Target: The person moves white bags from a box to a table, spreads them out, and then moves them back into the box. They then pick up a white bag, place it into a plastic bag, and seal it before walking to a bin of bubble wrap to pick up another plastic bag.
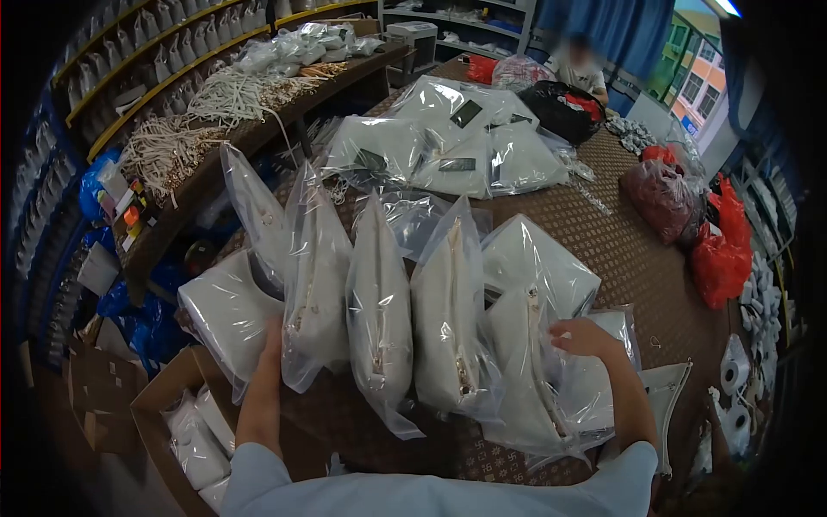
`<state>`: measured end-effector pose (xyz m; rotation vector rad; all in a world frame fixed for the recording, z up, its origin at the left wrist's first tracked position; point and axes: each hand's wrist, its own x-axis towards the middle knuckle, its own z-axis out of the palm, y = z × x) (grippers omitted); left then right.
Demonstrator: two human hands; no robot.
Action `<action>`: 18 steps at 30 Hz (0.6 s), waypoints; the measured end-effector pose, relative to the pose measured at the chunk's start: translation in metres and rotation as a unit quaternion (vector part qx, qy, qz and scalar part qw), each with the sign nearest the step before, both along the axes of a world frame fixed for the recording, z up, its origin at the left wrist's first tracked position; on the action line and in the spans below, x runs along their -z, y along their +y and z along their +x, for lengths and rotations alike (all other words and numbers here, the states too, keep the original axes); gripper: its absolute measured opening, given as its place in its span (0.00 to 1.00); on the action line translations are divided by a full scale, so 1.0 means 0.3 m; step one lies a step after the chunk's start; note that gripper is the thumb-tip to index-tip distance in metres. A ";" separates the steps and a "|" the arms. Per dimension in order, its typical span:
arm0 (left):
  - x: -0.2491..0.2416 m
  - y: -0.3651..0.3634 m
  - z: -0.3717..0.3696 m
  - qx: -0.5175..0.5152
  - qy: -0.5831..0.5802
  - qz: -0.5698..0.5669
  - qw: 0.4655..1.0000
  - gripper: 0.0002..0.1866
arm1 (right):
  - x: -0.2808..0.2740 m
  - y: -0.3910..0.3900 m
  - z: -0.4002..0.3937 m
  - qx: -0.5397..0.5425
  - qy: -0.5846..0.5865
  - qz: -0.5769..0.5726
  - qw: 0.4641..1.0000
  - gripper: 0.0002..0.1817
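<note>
Several white zippered bags in clear plastic sleeves stand in a row on the table, zips facing up. My left hand [274,334] reaches between a wrapped bag lying at the left end [226,303] and an upright wrapped bag [315,276]; its fingers are mostly hidden. Two more upright wrapped bags, one in the middle [377,310] and one to its right [452,319], lie between my hands. At the row's right end, my right hand [577,337] is beside a leaning wrapped bag [521,370], its fingers slightly bent and apart, holding nothing visible.
A pile of wrapped white bags [452,142] lies farther back on the patterned table [616,228]. White straps [228,95] cover a side bench. Below left stands an open carton [164,409] with wrapped items. Red plastic bags [722,258] sit at right; another person [579,73] is beyond.
</note>
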<state>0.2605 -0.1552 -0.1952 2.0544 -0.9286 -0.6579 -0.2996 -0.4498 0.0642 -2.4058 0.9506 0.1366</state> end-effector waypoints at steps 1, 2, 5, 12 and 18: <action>0.004 -0.009 -0.008 -0.002 0.032 -0.033 0.999 0.16 | -0.020 0.002 0.016 -0.002 0.007 0.001 1.000 0.14; -0.019 -0.018 -0.026 0.004 0.058 -0.064 0.996 0.16 | -0.051 0.005 0.044 0.018 0.023 -0.042 0.999 0.14; -0.386 -0.039 -0.181 0.073 0.020 -0.050 0.996 0.17 | -0.137 0.043 0.130 0.048 0.081 -0.102 0.990 0.15; -0.662 0.195 0.096 0.007 -0.377 -0.116 0.919 0.19 | -0.372 0.311 0.370 0.182 -0.047 -0.229 0.955 0.12; -0.358 0.413 0.512 -0.302 -0.133 -0.074 0.941 0.34 | -0.491 0.478 0.505 0.273 -0.106 -0.248 0.923 0.12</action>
